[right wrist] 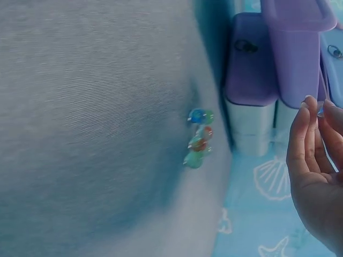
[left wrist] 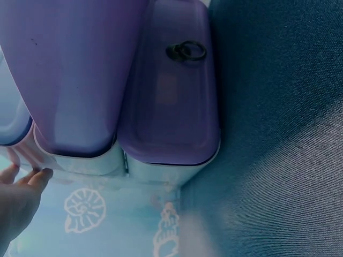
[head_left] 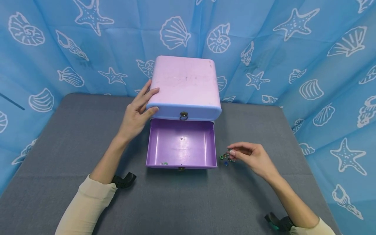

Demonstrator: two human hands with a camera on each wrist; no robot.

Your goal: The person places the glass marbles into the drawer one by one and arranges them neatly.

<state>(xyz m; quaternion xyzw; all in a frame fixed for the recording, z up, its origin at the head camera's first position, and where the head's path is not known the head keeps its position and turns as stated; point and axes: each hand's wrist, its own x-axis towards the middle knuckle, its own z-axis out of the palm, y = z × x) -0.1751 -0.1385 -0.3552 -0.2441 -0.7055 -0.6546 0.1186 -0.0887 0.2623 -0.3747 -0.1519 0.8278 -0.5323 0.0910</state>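
A small chest of drawers with a pink top [head_left: 185, 80] stands near the back of the table, its open purple drawer [head_left: 181, 133] sticking out below the blue top drawer [head_left: 164, 112]. My left hand [head_left: 135, 116] rests on the chest's left side, thumb at the front corner and fingers fairly straight along the pink edge. To the right of the purple drawer, my right hand [head_left: 254, 158] pinches a small clear bluish marble [right wrist: 321, 111] between thumb and fingertips. Below it on the table lies a cluster of coloured glass marbles [right wrist: 198, 143]. A green marble [head_left: 165, 163] lies inside the drawer by its front wall.
Another purple drawer [left wrist: 171, 96] with a ring pull sits closed at the bottom of the chest. Grey cloth covers the table [head_left: 176, 202]. A blue curtain [head_left: 126, 49] with white shell prints hangs behind and at both sides.
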